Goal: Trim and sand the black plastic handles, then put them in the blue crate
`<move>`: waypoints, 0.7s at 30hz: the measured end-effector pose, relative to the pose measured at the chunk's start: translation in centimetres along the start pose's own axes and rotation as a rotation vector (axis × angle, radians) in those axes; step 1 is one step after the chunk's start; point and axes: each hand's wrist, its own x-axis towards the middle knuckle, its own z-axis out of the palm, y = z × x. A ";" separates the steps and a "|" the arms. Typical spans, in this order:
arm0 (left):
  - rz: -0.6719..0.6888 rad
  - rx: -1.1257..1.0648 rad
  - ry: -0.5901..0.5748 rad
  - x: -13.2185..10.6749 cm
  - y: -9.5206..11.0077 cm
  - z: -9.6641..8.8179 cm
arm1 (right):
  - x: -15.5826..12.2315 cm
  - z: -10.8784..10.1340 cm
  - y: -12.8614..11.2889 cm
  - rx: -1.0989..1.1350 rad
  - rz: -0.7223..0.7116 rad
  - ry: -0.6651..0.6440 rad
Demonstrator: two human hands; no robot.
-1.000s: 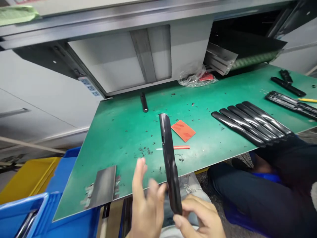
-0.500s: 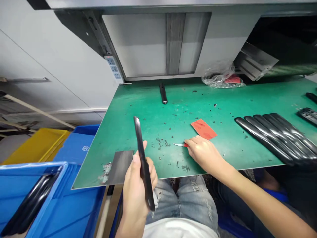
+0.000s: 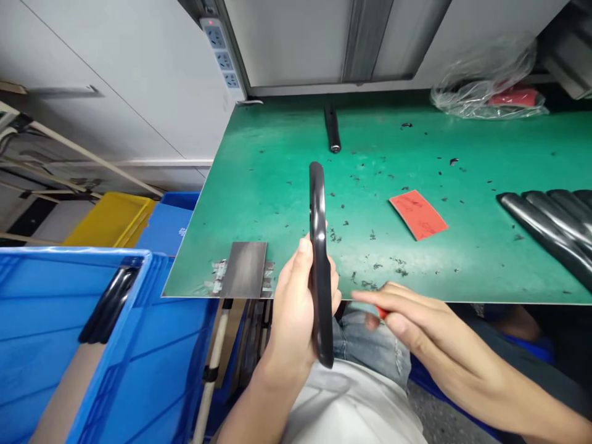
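My left hand (image 3: 293,299) is wrapped round a long, glossy black plastic handle (image 3: 318,228), held upright above the table's front edge. To its right my right hand (image 3: 428,330) grips a small knife (image 3: 382,312), of which just a bit of red handle shows. Its blade is hidden now; the earlier frame shows it thin and curved. The two hands are apart, and the knife does not visibly touch the black handle. An orange-red sheet of sandpaper-like material (image 3: 419,214) lies on the green table (image 3: 259,203) beyond my right hand.
Several finished-looking black handles (image 3: 555,228) lie side by side at right. Another black piece (image 3: 332,129) lies at the back. Dark shavings dot the tabletop. A metal plate (image 3: 245,269) is taped at the front left corner, beside a blue bin (image 3: 129,345). A plastic bag (image 3: 485,92) sits behind.
The view has shifted down and left. My right hand has left the tabletop with the knife and come back toward my body. My left hand has turned the black handle more upright.
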 end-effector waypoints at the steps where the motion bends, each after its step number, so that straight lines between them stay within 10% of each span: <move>1: 0.004 0.006 -0.014 -0.1 0.0 0.2 | 0.0 0.2 -0.5 0.010 -0.026 -0.019; 11: 0.049 0.029 -0.033 -0.9 0.0 1.2 | 0.9 2.2 -0.5 -0.427 -0.445 0.146; 21: 0.045 0.060 -0.009 -1.3 -0.1 1.5 | 0.9 2.2 -1.0 -0.495 -0.453 0.213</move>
